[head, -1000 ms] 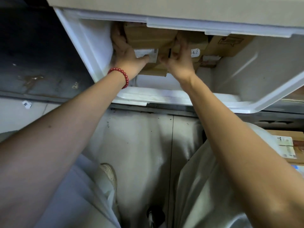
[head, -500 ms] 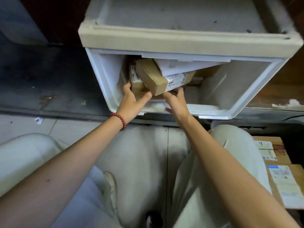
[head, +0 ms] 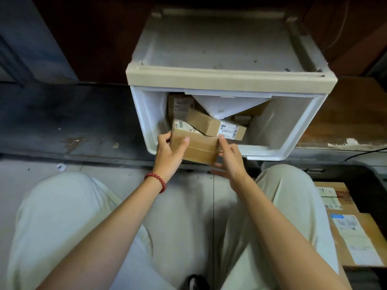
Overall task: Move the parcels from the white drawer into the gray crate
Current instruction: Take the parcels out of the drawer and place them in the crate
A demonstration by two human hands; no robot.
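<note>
The left hand (head: 168, 156) and right hand (head: 230, 162) each curl their grip round opposite ends of the brown parcel (head: 199, 149).

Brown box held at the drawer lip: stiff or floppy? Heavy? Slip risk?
Probably stiff: the brown box shows straight edges and flat faces between the left hand and right hand. Likely light, since fingers grip it by the ends. Its taped face may be slick, and the labelled box leaning on it could slide as it leaves the white drawer.
</note>
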